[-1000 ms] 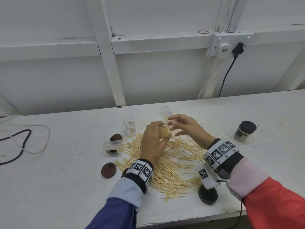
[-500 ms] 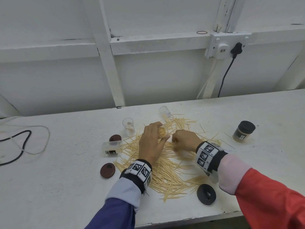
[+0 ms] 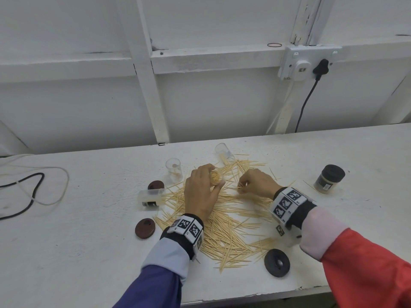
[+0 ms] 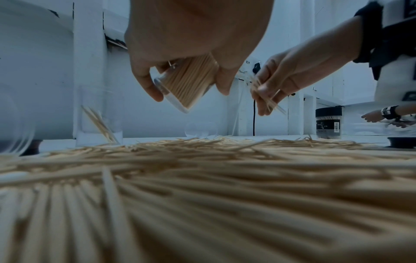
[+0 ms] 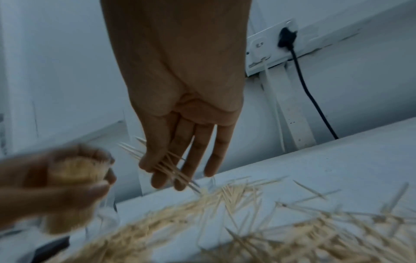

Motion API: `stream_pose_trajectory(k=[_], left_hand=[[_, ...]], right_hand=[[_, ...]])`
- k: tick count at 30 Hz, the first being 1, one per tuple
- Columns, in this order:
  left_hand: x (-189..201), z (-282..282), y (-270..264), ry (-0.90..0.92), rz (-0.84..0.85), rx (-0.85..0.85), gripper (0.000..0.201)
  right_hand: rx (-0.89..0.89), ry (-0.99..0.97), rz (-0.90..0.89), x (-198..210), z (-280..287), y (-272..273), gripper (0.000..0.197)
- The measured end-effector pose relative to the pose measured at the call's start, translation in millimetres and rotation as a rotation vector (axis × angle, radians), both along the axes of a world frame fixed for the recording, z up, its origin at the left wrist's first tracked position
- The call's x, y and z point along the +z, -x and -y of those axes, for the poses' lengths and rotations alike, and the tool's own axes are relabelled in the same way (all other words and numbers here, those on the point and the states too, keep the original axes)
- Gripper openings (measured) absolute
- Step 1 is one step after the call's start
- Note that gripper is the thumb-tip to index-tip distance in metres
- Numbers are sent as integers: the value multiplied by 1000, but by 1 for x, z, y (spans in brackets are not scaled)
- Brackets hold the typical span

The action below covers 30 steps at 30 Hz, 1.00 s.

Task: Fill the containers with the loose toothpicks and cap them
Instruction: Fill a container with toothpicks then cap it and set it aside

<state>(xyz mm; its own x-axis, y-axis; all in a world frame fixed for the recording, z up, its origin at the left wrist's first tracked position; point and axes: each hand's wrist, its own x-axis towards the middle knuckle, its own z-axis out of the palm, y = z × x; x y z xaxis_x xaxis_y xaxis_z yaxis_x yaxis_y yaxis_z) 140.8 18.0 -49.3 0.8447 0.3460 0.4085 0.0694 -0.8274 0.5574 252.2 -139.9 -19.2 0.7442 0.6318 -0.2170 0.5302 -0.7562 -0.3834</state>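
— Gripping what, exactly, on the left?

— Left hand (image 3: 201, 192) has its grip curled round a clear container (image 4: 186, 83) packed with toothpicks, held tilted above the pile, mouth up toward the head camera.

— And the right?

— Right hand (image 3: 255, 183) pinches a small bundle of toothpicks (image 5: 166, 165) between thumb and fingers, just beside the held container and low over the loose toothpicks (image 3: 224, 221) spread across the white surface (image 3: 77, 252).

— Other containers?

— One clear container stands upright (image 3: 174, 170) beyond the left hand with a few picks inside. Another lies on its side (image 3: 224, 152) at the far edge of the pile, and a third lies on its side (image 3: 150, 196) to the left. A capped jar (image 3: 329, 178) with a black lid stands well to the right.

— Caps?

— Two brown caps (image 3: 145, 228) lie left of the pile, one near and one beside the fallen container. A black cap (image 3: 277, 262) rests at the pile's near right edge.
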Motion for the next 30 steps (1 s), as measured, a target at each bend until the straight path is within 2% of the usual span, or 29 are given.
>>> stream_pose_trajectory(k=[3, 7, 10, 13, 19, 23, 27, 30], left_hand=[[0, -2, -1, 6, -25, 58, 43], [-1, -1, -1, 16, -59, 57, 43], [-1, 0, -1, 7, -73, 40, 43], [-1, 0, -1, 0, -91, 22, 43], [2, 2, 1, -8, -156, -36, 50], [7, 4, 2, 5, -196, -50, 57], [8, 5, 1, 41, -209, -40, 62], [8, 5, 1, 73, -207, -27, 64]], right_hand=[[-40, -134, -77, 9, 8, -8, 15], [-13, -385, -180, 30, 16, -8, 12], [44, -445, -170, 44, 14, -5, 11], [88, -388, -91, 49, 6, -6, 9], [224, -66, 240, 53, -15, 8, 16], [301, 66, 406, 56, -27, 17, 20], [360, 136, 405, 55, -36, 20, 18], [335, 37, 350, 58, -37, 20, 21]])
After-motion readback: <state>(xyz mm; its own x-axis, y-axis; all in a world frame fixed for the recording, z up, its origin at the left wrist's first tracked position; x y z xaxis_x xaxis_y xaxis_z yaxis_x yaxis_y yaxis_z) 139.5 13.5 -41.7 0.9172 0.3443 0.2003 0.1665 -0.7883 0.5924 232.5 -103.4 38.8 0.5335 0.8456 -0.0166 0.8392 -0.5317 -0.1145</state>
